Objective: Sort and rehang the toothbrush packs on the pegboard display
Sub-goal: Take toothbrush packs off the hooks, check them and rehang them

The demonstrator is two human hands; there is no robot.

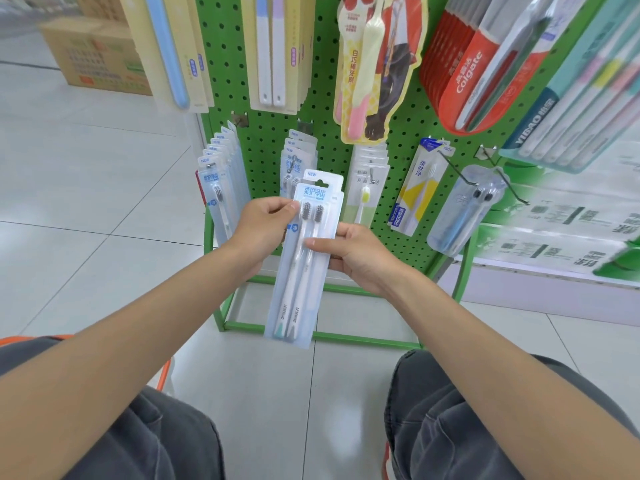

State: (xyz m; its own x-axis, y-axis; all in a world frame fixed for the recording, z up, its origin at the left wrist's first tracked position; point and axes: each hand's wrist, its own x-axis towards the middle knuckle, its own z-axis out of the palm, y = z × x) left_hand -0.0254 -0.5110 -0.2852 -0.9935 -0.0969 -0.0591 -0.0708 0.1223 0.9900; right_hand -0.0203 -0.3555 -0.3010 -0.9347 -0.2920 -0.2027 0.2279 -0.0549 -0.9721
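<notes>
Sitting low, with knees in dark grey trousers (485,427) at the bottom of the view and both bare forearms reaching forward over the pale tiled floor (86,202). Between the hands is a clear blister pack with a light blue card holding two white toothbrushes with dark bristles (304,265), held up in the air in front of the rack, not on any hook. It tilts a bit, with the "NEW" header at the top and the handle ends hanging down.

The left hand (263,223) pinches the pack's left edge right beside the bristle heads, thumb on the front and fingers curled behind. The right hand (353,258) grips the right edge lower down. Its thumb lies flat across the front over the brush necks, and the other fingers wrap round the back.

Just past the pack is the green metal pegboard (325,109). Matching blue-carded packs hang on a hook (294,157) right behind it, and another row (221,181) hangs further left. Red Colgate packs (464,71) hang up top right. Brown cardboard boxes (93,53) sit far left on the floor.
</notes>
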